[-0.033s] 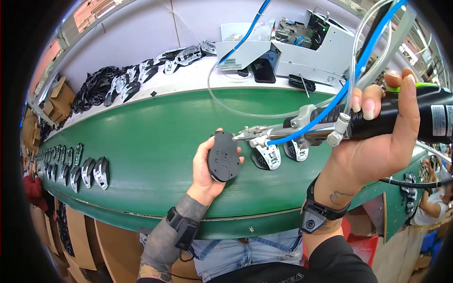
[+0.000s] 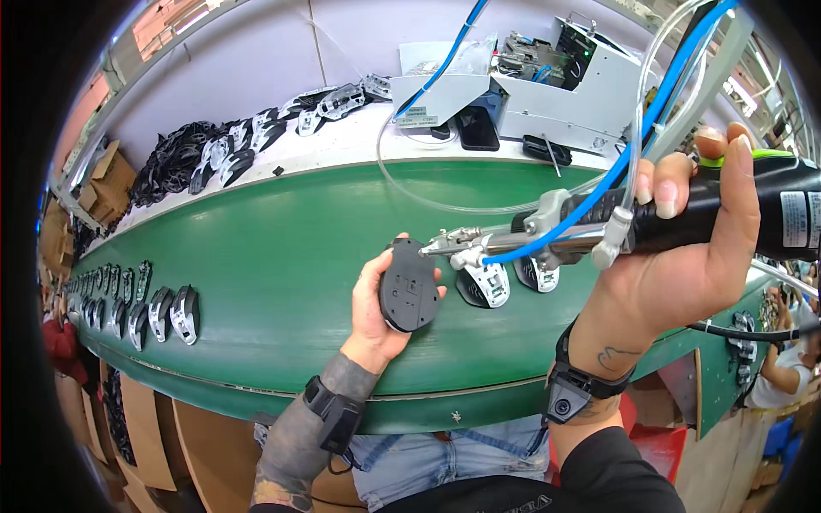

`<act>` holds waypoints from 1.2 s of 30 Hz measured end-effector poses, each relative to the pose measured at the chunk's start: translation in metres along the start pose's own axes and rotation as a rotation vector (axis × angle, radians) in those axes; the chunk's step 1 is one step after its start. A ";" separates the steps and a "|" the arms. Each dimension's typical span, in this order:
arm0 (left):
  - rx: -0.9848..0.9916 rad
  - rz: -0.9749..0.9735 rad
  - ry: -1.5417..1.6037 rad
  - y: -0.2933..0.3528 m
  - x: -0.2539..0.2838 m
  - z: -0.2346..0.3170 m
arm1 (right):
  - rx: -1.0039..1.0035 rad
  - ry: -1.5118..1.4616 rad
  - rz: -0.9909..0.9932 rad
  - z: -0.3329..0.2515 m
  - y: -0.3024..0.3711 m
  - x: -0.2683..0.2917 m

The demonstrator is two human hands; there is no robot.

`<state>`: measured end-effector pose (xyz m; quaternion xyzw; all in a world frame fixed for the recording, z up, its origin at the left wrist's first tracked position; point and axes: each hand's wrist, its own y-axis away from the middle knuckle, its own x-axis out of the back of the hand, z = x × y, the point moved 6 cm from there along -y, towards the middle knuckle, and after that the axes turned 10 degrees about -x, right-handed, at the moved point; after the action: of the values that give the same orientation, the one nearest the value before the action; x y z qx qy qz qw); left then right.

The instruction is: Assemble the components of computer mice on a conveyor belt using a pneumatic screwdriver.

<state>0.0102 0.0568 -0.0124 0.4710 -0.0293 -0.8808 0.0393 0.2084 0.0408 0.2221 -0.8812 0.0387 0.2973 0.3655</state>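
The fingers of the left hand are closed around a black computer mouse, held underside up above the counter. It is a rounded oval with a matte, flat base, small holes and recesses dotting its surface, and a paler edge low on its left side. The mouse lies between the thumb along its left edge and fingertips showing past its right edge, with another fingertip above its top end; the palm is beneath.

The right hand grips a black powered driver, fingertips curled over its top. Its slim metal nose points at the upper right corner of the mouse; whether the tip touches is hard to tell at this size. A blue hose runs along the driver.

Just beyond, 2 white-and-black shells rest on the green counter. Farther left stand rows of similar shells.
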 end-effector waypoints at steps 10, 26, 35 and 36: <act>0.140 -0.130 0.084 0.016 -0.015 -0.010 | 0.025 -0.034 0.005 0.013 0.009 -0.020; 0.119 -0.164 0.056 0.019 -0.024 -0.002 | -0.028 0.067 0.025 0.007 0.000 -0.022; 0.085 -0.268 0.016 0.025 -0.035 -0.002 | -0.065 0.014 -0.010 0.002 0.003 -0.022; 0.081 -0.265 0.015 0.023 -0.034 0.000 | -0.071 0.034 0.013 0.002 0.003 -0.022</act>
<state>0.0306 0.0370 0.0179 0.4785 -0.0020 -0.8728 -0.0964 0.1890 0.0366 0.2316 -0.8983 0.0399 0.2859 0.3314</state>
